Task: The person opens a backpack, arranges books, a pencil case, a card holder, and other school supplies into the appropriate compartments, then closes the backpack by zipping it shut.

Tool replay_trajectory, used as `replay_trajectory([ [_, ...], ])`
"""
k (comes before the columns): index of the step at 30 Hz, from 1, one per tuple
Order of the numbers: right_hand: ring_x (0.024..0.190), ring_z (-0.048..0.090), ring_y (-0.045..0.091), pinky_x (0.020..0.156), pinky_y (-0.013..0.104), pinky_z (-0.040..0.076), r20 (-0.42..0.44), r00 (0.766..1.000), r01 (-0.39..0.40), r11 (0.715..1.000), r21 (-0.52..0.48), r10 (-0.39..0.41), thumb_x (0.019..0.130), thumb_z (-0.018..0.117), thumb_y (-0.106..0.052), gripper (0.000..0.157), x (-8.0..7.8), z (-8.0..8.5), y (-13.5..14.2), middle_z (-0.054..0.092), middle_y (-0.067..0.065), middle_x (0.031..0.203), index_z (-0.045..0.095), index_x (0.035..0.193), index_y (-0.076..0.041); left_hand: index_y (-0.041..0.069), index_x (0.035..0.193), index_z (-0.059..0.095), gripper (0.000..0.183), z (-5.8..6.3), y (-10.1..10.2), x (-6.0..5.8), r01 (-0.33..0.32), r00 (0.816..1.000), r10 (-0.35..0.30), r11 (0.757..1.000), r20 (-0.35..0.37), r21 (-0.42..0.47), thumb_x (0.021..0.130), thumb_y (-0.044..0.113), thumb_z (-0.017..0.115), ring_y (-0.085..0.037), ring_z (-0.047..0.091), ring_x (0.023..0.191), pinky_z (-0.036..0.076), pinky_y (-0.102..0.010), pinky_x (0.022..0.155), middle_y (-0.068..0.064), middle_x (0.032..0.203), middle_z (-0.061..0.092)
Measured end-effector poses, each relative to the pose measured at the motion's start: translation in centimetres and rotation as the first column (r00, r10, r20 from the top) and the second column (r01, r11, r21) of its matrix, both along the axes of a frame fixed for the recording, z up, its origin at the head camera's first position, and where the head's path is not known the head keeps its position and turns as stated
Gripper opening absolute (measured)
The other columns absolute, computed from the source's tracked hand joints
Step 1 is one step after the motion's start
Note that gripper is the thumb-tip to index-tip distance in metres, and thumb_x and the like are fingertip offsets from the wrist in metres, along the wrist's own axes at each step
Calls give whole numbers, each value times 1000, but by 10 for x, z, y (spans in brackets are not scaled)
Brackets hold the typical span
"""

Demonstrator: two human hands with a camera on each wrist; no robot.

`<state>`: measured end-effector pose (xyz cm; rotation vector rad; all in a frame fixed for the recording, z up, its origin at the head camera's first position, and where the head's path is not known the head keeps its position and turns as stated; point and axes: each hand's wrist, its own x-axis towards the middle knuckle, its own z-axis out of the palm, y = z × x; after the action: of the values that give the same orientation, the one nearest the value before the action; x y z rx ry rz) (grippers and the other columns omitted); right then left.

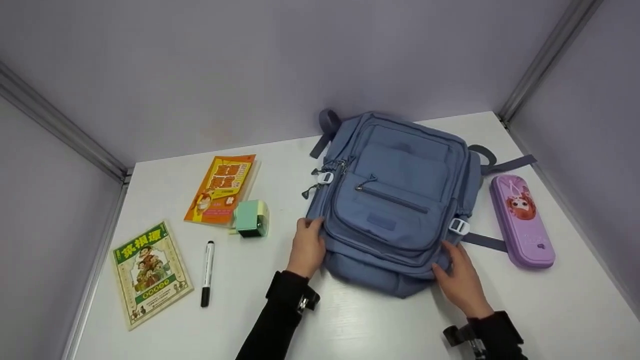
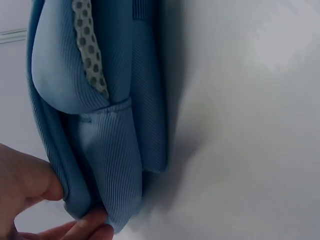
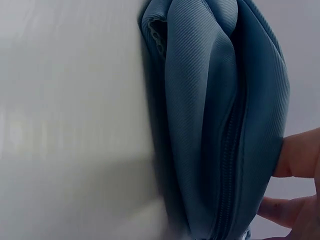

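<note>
A blue backpack [image 1: 400, 165] lies front side up on the white table, its bottom toward the person. At its lower left corner the left hand [image 1: 307, 247] grips the fabric; the left wrist view shows the thumb [image 2: 47, 182] on one side and the curled fingers [image 2: 92, 225] on the other. The right hand [image 1: 462, 280] holds the lower right corner, just below a white buckle [image 1: 459, 226]. Against the backpack's side in the right wrist view, two fingertips [image 3: 292, 157] meet the cloth beside a dark zipper [image 3: 231, 150].
A purple pencil case [image 1: 522, 220] lies right of the backpack, near a loose strap [image 1: 485, 242]. On the left are an orange book [image 1: 220, 187], a green pencil sharpener [image 1: 250, 220], a black-and-white marker [image 1: 208, 272] and a comic-style book [image 1: 152, 275]. Grey walls [image 1: 210, 75] border the table.
</note>
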<state>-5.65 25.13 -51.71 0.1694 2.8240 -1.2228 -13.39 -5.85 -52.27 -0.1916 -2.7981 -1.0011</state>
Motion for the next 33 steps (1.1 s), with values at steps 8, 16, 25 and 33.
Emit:
replay_trajectory([
  [8, 145, 18, 58, 117, 66, 20, -3, 995, -102, 995, 0, 102, 94, 54, -1, 56, -13, 2, -1, 16, 42, 156, 36, 146, 7, -1, 122, 63, 37, -5, -9, 42, -91, 995, 92, 995, -33, 48, 85, -7, 62, -35, 65, 89, 56, -43, 77, -26, 112, 51],
  [16, 145, 19, 58, 116, 67, 21, 0, 979, -203, 979, -11, 203, 93, 52, 3, 55, -28, 2, -3, 14, 41, 157, 38, 146, 5, -2, 120, 61, 38, -5, -14, 81, -153, 987, 155, 987, -32, 45, 82, -8, 65, -24, 61, 76, 53, -35, 66, -22, 111, 47],
  [25, 144, 19, 59, 115, 68, 22, 0, 975, -222, 975, 0, 222, 94, 51, 2, 55, -31, 3, 0, 12, 41, 157, 38, 147, 4, -1, 121, 58, 38, 0, -15, 88, -141, 990, 141, 989, 10, 46, 84, -7, 64, -22, 60, 78, 52, -34, 68, -21, 114, 45],
  [33, 140, 23, 63, 110, 71, 26, -99, 973, -203, 977, 73, 209, 97, 54, -2, 49, -23, 6, -8, 17, 46, 153, 42, 143, 7, -4, 117, 61, 31, 9, -39, 59, -248, 968, 244, 966, -52, -73, 89, 6, 69, -31, 63, 70, 53, -43, 62, -24, 105, 56],
])
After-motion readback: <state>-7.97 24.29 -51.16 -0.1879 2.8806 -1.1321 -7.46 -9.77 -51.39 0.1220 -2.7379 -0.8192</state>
